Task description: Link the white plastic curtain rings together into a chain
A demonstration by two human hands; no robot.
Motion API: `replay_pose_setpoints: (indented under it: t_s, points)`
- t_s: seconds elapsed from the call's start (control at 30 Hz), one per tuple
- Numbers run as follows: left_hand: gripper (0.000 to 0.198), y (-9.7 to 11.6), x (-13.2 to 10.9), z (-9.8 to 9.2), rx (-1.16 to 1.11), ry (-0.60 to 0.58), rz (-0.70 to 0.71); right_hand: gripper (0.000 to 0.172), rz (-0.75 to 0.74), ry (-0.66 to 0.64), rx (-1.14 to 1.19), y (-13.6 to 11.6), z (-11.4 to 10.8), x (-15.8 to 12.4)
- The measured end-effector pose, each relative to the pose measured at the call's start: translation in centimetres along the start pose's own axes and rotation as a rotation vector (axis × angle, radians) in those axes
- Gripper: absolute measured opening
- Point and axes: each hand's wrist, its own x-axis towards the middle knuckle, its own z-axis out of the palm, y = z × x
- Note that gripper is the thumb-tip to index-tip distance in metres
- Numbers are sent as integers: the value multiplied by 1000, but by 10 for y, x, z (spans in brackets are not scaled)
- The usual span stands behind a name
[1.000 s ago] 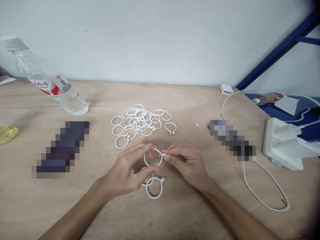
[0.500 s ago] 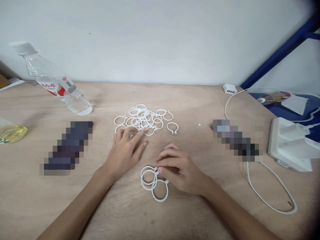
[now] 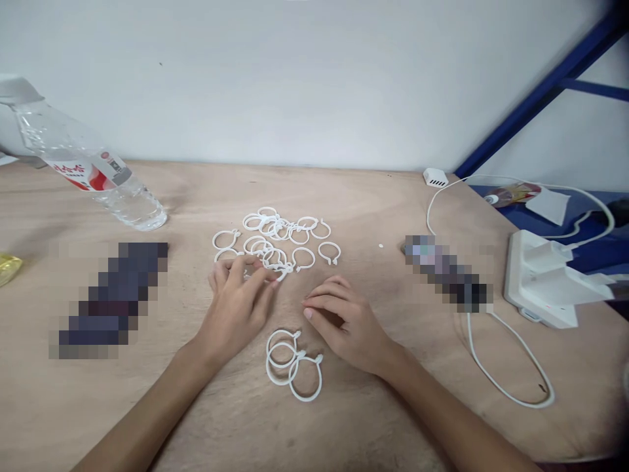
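Left hand (image 3: pixel 236 300) at near edge of ring pile (image 3: pixel 278 239) on wooden surface (image 3: pixel 373 419), grip possibly closing on one ring, unclear | right hand (image 3: pixel 346 324) released, empty, resting beside linked rings (image 3: pixel 293 359) | water bottle (image 3: pixel 88 170) far left

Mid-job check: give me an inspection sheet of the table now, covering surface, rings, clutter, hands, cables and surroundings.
Surface: plain wooden table.
Job's things: pile of white rings at centre; three overlapping rings nearer the person.
Clutter: water bottle far left; yellow item at left edge.
Hands: left hand on the pile's near edge, grip unclear; right hand empty, on the table.
Cables: white cable loops by the power strip.
Surroundings: white wall; blue frame at right.
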Motion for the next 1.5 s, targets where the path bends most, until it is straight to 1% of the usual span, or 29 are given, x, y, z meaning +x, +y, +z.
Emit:
replay_pose_setpoints:
  t_s: [0.1,0.2,0.27,0.33,0.4,0.43,0.6,0.67,0.77,0.87,0.93,1.03,1.13,1.3,1.37,1.43,1.5]
  points:
    - [20,-5,3,-1,-90,89,-62,14,6,3,-10,0,0,0]
    - [19,-9,6,-4,-135,193,-91,14,18,10,-25,-1,0,0]
    - [19,-9,8,-6,-148,263,-83,14,40,19,-47,-1,0,0]
    - [18,-8,9,-7,-171,308,-55,15,67,21,-72,0,0,-1]
    - [17,-7,9,-7,-210,319,-55,15,85,17,-91,1,0,-2]
    - [17,-7,9,-7,-232,317,-82,15,88,15,-97,2,0,-2]
    - [20,-9,9,-9,-373,289,-333,15,84,13,-119,2,1,-1]
    - [22,-8,10,-12,-477,296,-379,15,88,12,-127,2,1,-1]
    - [23,-4,11,-15,-686,313,-402,15,98,10,-127,2,0,-1]
    - [21,-2,13,-15,-937,284,-417,15,95,11,-122,2,0,-1]
    - [21,-3,13,-14,-1081,257,-460,15,90,12,-126,3,0,-1]
    - [21,-7,13,-12,-1202,246,-539,15,86,13,-133,3,0,0]
    - [23,-9,13,-11,-1234,217,-554,15,81,11,-134,2,0,0]
    - [23,-7,11,-10,-1218,127,-490,16,99,3,-124,2,0,-1]
    - [21,-3,9,-10,-1210,81,-442,25,83,-16,-115,0,-1,-2]
    - [19,2,6,-11,-1191,10,-390,36,36,-66,-116,-4,-1,-3]
    - [17,8,2,-11,-1140,-73,-337,41,-4,-126,-142,-8,-1,-2]
